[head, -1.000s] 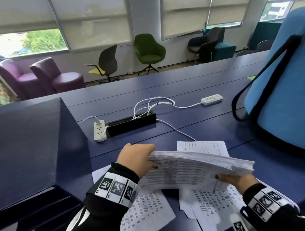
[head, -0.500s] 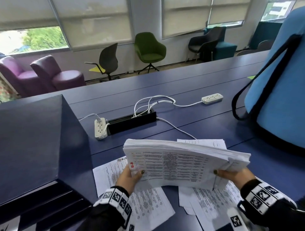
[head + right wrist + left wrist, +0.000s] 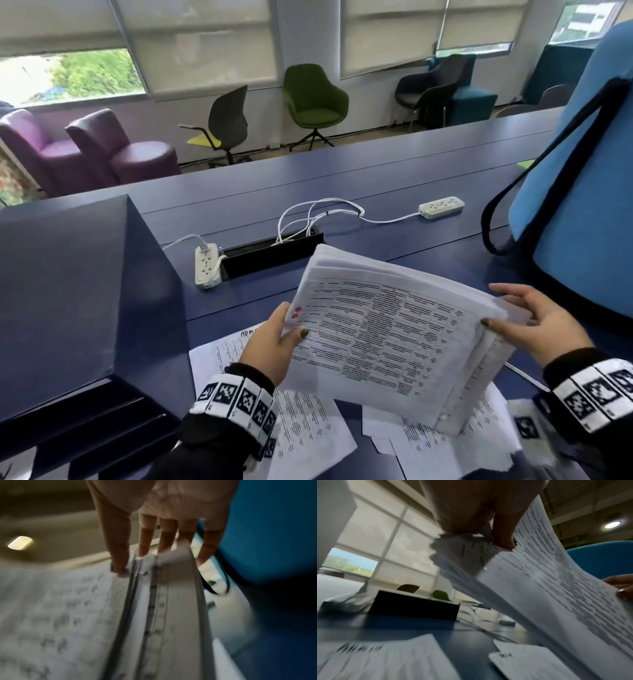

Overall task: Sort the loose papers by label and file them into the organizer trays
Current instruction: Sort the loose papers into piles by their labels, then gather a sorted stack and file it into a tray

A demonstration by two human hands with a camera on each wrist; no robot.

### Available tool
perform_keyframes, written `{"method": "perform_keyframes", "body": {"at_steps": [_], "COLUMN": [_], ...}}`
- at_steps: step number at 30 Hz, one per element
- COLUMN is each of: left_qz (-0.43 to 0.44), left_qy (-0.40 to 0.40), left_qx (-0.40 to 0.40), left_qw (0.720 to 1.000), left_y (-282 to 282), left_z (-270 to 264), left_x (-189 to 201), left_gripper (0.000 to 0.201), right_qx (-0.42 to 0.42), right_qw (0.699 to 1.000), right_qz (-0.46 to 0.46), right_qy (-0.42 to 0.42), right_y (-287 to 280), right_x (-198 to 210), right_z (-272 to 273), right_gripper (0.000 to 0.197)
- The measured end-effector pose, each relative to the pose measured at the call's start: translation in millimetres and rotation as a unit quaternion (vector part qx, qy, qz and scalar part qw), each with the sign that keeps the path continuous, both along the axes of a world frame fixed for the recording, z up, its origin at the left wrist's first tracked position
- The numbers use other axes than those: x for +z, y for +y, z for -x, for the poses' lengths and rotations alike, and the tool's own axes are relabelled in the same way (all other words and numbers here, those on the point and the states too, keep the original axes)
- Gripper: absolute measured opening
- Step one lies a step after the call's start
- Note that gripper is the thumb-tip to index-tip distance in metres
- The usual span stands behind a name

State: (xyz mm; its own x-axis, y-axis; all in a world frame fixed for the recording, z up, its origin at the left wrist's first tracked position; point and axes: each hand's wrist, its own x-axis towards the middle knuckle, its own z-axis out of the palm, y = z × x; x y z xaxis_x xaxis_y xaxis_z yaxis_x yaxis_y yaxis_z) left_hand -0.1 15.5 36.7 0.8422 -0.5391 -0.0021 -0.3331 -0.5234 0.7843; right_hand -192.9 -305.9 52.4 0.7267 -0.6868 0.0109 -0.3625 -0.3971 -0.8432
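Holding a thick stack of printed papers [image 3: 387, 339] tilted above the blue table [image 3: 394, 178], the left hand [image 3: 274, 346] pinches its near-left corner, thumb on top, other fingers hidden beneath. The right hand [image 3: 537, 329] grips the right edge, thumb on the top sheet, fingers spread behind. A red label at the stack's corner is too small to read. Loose sheets [image 3: 308, 425] lie underneath, partly covered. The dark organizer [image 3: 78, 308] at left is cut off by the picture's edge.
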Motion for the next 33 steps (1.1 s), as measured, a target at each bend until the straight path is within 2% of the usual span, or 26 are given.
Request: {"method": "perform_keyframes", "body": {"at_steps": [3,4,6,10,13,16,19,21,23,25,27,28,30,31,33], "left_qz": [-0.006,-0.008,-0.009,-0.020,-0.017,0.033,0.051,0.085,0.154,0.223,0.283,0.291,0.299,0.309,0.336], "left_qy": [-0.036,-0.046,-0.069,-0.095,-0.117,-0.116,-0.096,-0.071,-0.020,0.030,0.088,0.104,0.115,0.120,0.130], "left_qx": [-0.038,-0.050,-0.069,-0.076,-0.054,0.014,0.069,0.097,0.118,0.136,0.154,0.164,0.171,0.179,0.194], "left_qw": [0.999,0.998,0.995,0.992,0.992,0.993,0.992,0.989,0.981,0.965,0.942,0.937,0.932,0.926,0.912], "left_y": [-10.4,-13.8,-20.4,-26.5,-23.1,-15.0,-0.4,13.1,24.8,32.8,38.1,41.6,53.0,56.2,76.1], "left_z": [1.1,1.7,3.2,7.2,7.6,8.7,12.0,14.1,18.3,26.7,37.8,43.5,52.5,54.7,59.4], "left_x": [14.6,18.1,25.3,43.7,58.9,71.8,78.8,76.1,69.6,60.8,53.5,49.1,42.0,38.6,35.7], "left_gripper": [0.021,0.017,0.011,0.012,0.011,0.012,0.023,0.026,0.035,0.035,0.029,0.027,0.024,0.022,0.023], "right_qx": [0.087,0.111,0.151,0.229,0.244,0.239,0.232,0.230,0.228,0.217,0.221,0.216,0.215,0.217,0.223], "right_qw": [0.972,0.971,0.980,0.969,0.969,0.967,0.962,0.956,0.948,0.935,0.925,0.922,0.907,0.901,0.893], "right_qz": [0.172,0.169,0.099,0.087,0.041,-0.021,-0.079,-0.118,-0.163,-0.224,-0.258,-0.269,-0.309,-0.326,-0.349], "right_qy": [0.133,0.128,0.085,0.041,-0.020,-0.085,-0.123,-0.136,-0.153,-0.170,-0.173,-0.177,-0.187,-0.187,-0.178], "right_y": [8.5,15.5,25.4,30.9,27.6,30.2,37.1,45.2,51.3,63.3,78.3,86.4,108.7,116.5,141.3], "right_x": [22.3,30.0,40.5,54.1,55.4,50.5,44.1,41.6,29.5,17.4,8.1,3.6,-1.4,-3.0,-5.3], "right_z": [-14.1,-21.6,-36.1,-47.9,-50.6,-55.5,-54.5,-51.6,-50.6,-51.3,-55.0,-57.2,-61.4,-62.2,-66.0], "right_gripper": [0.056,0.061,0.052,0.022,0.021,0.026,0.025,0.012,0.051,0.066,0.067,0.061,0.036,0.033,0.043]}}
